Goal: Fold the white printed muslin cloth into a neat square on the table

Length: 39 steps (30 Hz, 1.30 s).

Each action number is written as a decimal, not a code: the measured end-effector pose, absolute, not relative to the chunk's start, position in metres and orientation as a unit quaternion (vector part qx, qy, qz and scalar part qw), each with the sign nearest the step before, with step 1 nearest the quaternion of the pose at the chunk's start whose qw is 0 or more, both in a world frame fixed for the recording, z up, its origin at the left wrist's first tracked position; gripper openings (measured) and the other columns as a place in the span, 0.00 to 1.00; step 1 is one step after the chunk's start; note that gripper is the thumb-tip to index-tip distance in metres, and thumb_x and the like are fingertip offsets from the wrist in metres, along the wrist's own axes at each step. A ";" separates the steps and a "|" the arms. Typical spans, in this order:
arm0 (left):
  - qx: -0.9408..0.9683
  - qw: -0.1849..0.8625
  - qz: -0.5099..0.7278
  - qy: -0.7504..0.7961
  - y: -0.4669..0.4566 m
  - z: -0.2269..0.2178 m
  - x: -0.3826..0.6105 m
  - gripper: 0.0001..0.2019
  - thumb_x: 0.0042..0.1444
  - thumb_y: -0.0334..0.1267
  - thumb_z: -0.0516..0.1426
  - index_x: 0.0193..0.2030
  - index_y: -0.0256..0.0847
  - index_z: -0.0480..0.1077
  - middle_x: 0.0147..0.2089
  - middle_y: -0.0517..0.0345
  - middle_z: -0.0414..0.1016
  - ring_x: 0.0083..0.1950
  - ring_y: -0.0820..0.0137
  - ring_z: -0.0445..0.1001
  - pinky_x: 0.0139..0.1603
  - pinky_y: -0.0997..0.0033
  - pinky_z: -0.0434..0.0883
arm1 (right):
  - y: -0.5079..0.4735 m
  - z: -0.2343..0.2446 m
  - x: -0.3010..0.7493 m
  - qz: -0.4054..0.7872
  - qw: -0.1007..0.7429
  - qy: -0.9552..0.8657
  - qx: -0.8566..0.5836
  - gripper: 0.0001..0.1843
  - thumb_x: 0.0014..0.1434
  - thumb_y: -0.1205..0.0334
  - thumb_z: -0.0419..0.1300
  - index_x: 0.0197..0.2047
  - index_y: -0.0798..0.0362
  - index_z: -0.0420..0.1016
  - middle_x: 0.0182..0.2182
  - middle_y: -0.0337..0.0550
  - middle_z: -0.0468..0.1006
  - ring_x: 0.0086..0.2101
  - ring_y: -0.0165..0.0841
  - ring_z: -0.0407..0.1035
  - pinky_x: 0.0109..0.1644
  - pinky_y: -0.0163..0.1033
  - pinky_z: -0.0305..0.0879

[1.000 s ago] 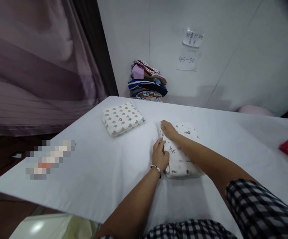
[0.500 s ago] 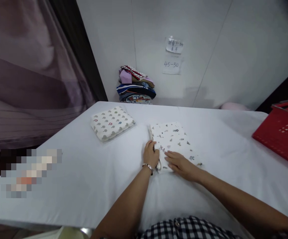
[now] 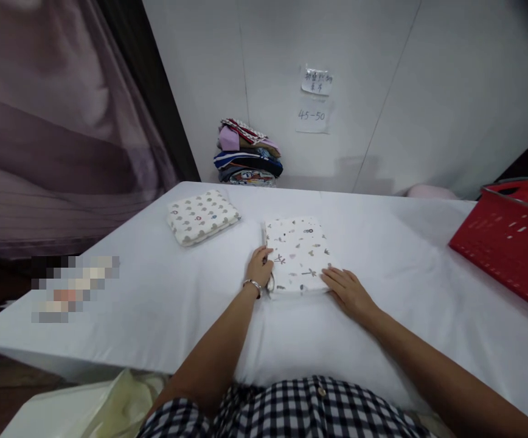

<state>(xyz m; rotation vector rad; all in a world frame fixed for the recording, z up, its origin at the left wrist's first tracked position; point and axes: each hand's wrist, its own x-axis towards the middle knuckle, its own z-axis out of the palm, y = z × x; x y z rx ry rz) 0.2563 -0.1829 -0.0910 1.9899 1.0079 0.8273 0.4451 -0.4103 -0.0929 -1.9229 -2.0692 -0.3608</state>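
Observation:
A folded white cloth (image 3: pixel 297 252) printed with small plants and figures lies before me as a neat rectangle on the white-covered table (image 3: pixel 163 316). At its left edge is my left hand (image 3: pixel 258 266), wearing a silvery bracelet, with thumb and forefinger closed on the border; the other fingers are partly hidden. My right hand (image 3: pixel 348 295) lies flat with fingers stretched, its tips touching the lower right edge of the cloth. Farther back to the left, apart from both hands, rests another folded white cloth (image 3: pixel 202 218) with a grey mushroom-like print.
A red perforated basket (image 3: pixel 510 237) stands at the right side. Against the wall at the back is a stack of folded fabrics (image 3: pixel 248 155), below and left of two taped paper notes (image 3: pixel 315 100). A blurred-out patch covers something at the table's left.
My right hand has moved from on top of the cloth to its right edge. The right part now lies squarely folded, where before it trailed out loosely. The view has shifted slightly.

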 end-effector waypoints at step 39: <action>0.956 0.072 0.162 0.234 -0.132 -0.078 0.286 0.26 0.48 0.23 0.50 0.55 0.45 0.63 0.59 0.53 0.65 0.63 0.65 0.57 0.65 0.54 0.45 | -0.374 -0.080 0.456 -0.108 0.250 -0.696 -0.665 0.23 0.53 0.71 0.50 0.52 0.53 0.68 0.47 0.49 0.74 0.47 0.39 0.68 0.50 0.46 0.65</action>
